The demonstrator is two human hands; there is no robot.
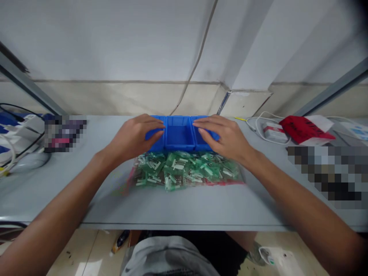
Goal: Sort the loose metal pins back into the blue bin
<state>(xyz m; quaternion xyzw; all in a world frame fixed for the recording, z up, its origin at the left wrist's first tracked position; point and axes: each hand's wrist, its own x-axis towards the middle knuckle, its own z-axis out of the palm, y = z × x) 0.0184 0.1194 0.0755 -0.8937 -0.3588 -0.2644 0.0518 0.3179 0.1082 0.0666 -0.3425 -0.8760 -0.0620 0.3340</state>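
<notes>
Three blue plastic bins stand side by side against the back of the desk: a middle bin (180, 147), a left bin (158, 147) and a right bin (203, 147). My left hand (140, 132) reaches over the left bin, its thumb apart from the outstretched fingers. Over the right bin, my right hand (225, 134) has the same open shape. Each hand partly hides the bin beneath it; whether the fingers touch the rims I cannot tell. In front of the bins lies a layer of green-tinted clear packets (178, 165) with small white and metallic pieces inside.
The grey desk (184, 209) meets a wall with a hanging cable (198, 57). On the left are white adapters (31, 126), a mouse (31, 161) and wires. A red packet (306, 130), a small box (274, 132) and a white cable (260, 134) lie on the right.
</notes>
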